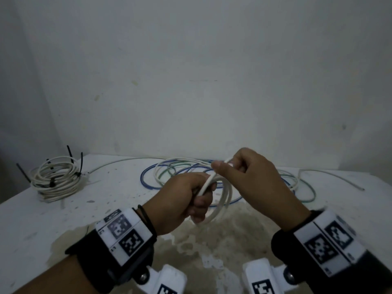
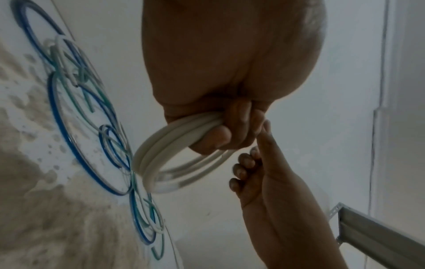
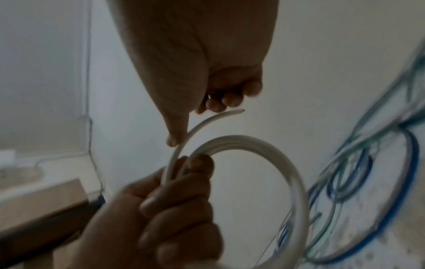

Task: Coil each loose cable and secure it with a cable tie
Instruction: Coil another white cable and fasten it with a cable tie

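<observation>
While the white cable (image 1: 222, 200) is gripped above the table (image 1: 63, 217) as a small coil of several smooth round loops by the curled fingers of the left hand (image 1: 180, 200), its free end is pinched in the right hand (image 1: 246, 172). That end appears cleanly cut, though blurred.

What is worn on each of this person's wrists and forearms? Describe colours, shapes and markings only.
Each forearm carries a black cuff holding a white block printed with square black-and-white markers: left wrist unit, right wrist unit. A white camera housing with another marker juts out beneath each. The left wrist also has thin black bands. Hands are bare, with no sleeves.
</observation>
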A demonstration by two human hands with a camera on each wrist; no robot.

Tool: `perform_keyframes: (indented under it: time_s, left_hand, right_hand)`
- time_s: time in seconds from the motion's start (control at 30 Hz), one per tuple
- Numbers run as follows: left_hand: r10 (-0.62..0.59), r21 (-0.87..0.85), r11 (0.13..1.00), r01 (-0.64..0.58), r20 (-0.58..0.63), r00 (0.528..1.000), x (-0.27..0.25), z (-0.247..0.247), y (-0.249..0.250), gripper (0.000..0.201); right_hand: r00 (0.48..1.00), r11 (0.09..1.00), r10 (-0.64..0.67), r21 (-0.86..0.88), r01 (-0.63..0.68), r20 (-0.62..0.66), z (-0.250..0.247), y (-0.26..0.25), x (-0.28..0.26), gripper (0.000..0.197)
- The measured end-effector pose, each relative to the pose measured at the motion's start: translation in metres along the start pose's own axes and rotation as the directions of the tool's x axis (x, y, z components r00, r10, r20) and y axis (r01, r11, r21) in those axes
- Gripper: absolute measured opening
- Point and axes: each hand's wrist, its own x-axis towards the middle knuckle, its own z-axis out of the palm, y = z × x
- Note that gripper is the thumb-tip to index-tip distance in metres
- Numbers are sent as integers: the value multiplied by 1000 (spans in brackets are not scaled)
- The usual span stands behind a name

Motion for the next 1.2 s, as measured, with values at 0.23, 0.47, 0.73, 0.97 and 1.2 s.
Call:
perform_keyframes:
  time_s: [0.23,0.47,0.73,0.97,1.2]
  left_hand:
    - [-64,-171,981,94,170,983,-1,-2,11,35]
    - [-24,-74,997,31,106,994,2,-2,9,36]
    - [232,295,932,-208,-50,971,25,29,-8,24]
    - [498,412,772,-483,80,864,35,111,-42,39]
    - [257,76,959,-271,160,953,46,168,-74,32]
  right_hand:
    - [964,972,-236,17,236,121,-1,4,-5,29]
    - [931,990,-139,63,125,338,-13,11,-16,23]
    - [952,992,-122,48,113,282,-40,29,-41,25]
    - [1000,994,-5,-105,5,-1,-77,42,-91,7]
    - [958,970,216,-70,-232,-186,-112,76,-127,11]
